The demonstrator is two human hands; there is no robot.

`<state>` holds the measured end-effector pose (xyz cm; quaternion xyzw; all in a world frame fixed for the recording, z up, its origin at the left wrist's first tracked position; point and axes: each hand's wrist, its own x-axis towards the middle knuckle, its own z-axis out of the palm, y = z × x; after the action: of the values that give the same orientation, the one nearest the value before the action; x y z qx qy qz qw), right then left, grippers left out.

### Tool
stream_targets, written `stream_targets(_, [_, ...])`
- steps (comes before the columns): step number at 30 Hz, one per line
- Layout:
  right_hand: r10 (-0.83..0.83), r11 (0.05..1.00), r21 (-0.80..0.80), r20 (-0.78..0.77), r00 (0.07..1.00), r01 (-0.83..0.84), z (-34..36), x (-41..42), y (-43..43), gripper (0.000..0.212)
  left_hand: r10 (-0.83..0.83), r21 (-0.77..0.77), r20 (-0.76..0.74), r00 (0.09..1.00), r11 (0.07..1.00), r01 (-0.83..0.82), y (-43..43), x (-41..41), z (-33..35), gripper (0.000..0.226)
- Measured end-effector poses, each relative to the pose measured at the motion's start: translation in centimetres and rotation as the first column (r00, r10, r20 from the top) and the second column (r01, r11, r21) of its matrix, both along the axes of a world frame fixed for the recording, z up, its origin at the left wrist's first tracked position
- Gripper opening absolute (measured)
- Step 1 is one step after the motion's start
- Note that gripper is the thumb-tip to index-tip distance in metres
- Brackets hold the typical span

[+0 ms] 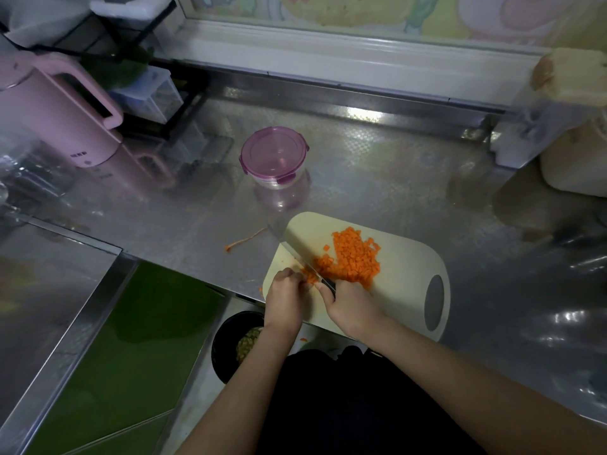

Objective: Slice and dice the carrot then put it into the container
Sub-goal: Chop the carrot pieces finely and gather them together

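Observation:
A pile of diced carrot [356, 257] lies on the cream cutting board [404, 267] at the counter's front edge. My right hand [349, 305] grips the handle of a knife [292, 251], whose blade runs up and left along the pile's left side. Just left of the blade, my left hand [285, 290] has its fingertips curled on a small bit of carrot [307, 274]. The round clear container [274, 157] with a purple lid stands closed on the steel counter behind the board.
A carrot peel strip [244, 239] lies on the counter left of the board. A pink kettle [62, 116] and a black rack stand back left. A black bin [236, 343] with scraps sits on the floor below. A beige appliance [574, 133] is at the right.

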<state>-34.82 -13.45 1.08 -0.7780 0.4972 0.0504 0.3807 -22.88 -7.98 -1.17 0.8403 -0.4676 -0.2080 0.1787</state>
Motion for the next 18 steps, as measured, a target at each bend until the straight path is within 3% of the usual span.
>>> stream_targets(9, [-0.103,0.989,0.118,0.098,0.990,0.092,-0.4,-0.5,-0.9,0.048,-0.001,-0.021,-0.048,0.999,1.000,0.000,0.4,0.0,-0.5,0.026])
stream_targets(18, [-0.148,0.987,0.086,0.121,0.982,0.138,0.3,-1.0,-0.7,0.046,0.005,-0.112,-0.126,0.992,0.994,-0.019,0.6,-0.1,-0.4,0.046])
